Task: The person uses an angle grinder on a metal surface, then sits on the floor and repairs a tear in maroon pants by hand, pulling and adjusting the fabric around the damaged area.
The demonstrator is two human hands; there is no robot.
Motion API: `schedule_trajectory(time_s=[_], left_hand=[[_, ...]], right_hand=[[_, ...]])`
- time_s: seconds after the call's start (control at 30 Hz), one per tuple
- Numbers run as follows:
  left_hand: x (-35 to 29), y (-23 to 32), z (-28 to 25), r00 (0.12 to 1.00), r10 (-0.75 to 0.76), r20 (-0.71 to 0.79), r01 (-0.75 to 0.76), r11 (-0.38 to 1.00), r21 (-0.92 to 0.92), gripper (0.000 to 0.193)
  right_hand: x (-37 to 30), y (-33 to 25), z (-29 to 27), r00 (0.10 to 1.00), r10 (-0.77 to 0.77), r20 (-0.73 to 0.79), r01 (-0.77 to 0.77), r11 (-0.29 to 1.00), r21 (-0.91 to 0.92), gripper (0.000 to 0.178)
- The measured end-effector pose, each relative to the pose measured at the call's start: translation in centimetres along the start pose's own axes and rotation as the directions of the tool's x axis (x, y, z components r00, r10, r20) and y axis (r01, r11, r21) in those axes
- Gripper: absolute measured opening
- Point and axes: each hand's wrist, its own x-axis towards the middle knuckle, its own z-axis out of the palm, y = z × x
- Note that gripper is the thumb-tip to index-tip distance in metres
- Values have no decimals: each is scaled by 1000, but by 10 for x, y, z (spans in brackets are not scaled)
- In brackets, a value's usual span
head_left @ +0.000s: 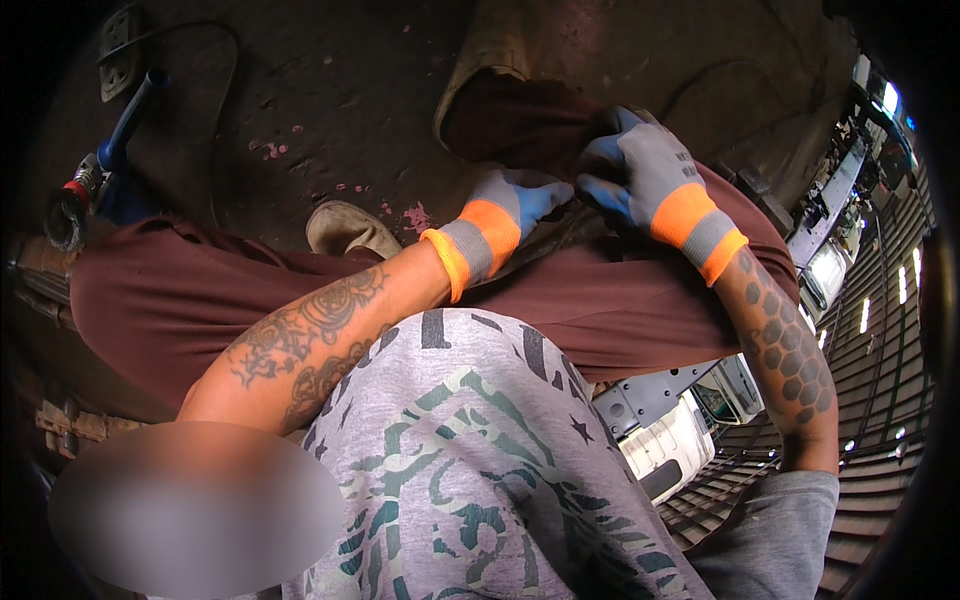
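Observation:
My left hand point(515, 212), in a grey glove with blue fingers and an orange cuff, is closed in a pinch above my lap. What its fingertips hold, if anything, cannot be made out. Just to its right, my right hand point(648, 170), gloved alike, has its fingers curled round something dark. That thing blends into the shadow and the maroon trousers point(530, 115), so its kind is hidden. The two hands are close together, thumbs facing each other, over my bent legs.
On my left lies a power tool with a blue handle point(132, 122) and a wire cup brush point(66, 218). Beyond it a socket strip point(120, 68) with a cable rests on the dark floor point(330, 90). My tan shoe point(350, 230) is near the hands. Metal frame parts point(835, 190) stand at right.

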Motion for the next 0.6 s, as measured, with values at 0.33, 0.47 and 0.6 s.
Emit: schedule_trajectory(time_s=[0.33,0.47,0.6], left_hand=[[13,-13,1,994,100,-47,-102,994,-28,30],[1,-2,-3,997,41,-58,-37,997,67,23],[-3,-19,-7,992,127,0,-127,990,59,21]], right_hand=[[1,-1,-2,1000,-7,-23,6,1000,-14,24],[1,2,4,999,7,-50,-7,1000,-8,23],[2,0,1,998,42,-55,-41,999,17,21]])
